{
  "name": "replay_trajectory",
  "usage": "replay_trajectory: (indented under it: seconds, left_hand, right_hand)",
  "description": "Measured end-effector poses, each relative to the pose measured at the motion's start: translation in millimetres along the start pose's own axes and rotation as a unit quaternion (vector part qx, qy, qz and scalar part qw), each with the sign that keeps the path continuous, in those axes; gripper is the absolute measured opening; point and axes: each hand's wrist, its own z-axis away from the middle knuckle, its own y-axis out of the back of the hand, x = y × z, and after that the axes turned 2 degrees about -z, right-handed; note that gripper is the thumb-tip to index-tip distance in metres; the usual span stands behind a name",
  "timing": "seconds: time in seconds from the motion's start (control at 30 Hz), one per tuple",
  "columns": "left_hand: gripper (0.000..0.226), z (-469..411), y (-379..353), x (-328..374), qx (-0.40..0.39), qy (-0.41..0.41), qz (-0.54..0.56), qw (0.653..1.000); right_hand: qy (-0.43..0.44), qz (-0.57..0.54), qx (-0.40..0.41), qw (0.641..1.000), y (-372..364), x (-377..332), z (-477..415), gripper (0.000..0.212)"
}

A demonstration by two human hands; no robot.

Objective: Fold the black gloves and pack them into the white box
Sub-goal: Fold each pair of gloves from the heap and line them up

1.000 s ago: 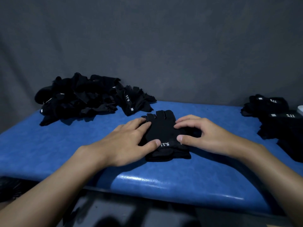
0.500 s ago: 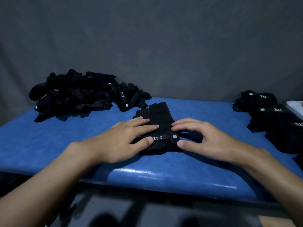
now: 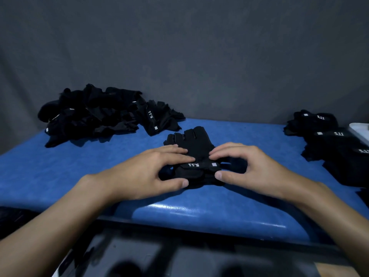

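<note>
A pair of black fingerless gloves marked "5.11" lies stacked in the middle of the blue table, finger ends pointing away from me. My left hand grips the near cuff end from the left, fingers on top and thumb at the front edge. My right hand pinches the same cuff end from the right, fingers arched over it. The cuff end looks slightly raised off the table. Only a corner of the white box shows at the far right edge.
A loose pile of black gloves fills the table's back left. Folded black gloves lie in a row at the right, next to the box. A grey cloth backdrop hangs behind. The table's front edge runs close below my wrists.
Both hands went from lying flat on the gloves to curling around the cuff end, thumbs now at its near edge. The cuff end has lifted a little.
</note>
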Motion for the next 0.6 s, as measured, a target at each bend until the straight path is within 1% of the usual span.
replay_trajectory:
  seconds: [0.07, 0.23, 0.43, 0.6]
  left_hand:
    - [0.07, 0.4, 0.0, 0.0, 0.016, -0.003, 0.014, 1.0]
    - [0.061, 1.2, 3.0, 3.5, 0.041, -0.016, 0.047, 0.998]
    - [0.056, 2.4, 4.9, 6.8, 0.04, -0.024, 0.066, 0.997]
    - [0.057, 3.8, 4.2, 7.0, 0.029, -0.025, 0.062, 0.997]
  right_hand:
    - [0.001, -0.011, 0.01, 1.0, -0.2, -1.0, -0.5, 0.029]
    - [0.024, -0.025, 0.047, 0.998, 0.9, -6.1, -0.4, 0.02]
    - [0.044, -0.036, 0.049, 0.997, -0.3, -10.4, 0.7, 0.011]
    - [0.039, -0.036, 0.037, 0.998, -2.2, -12.9, 2.6, 0.008]
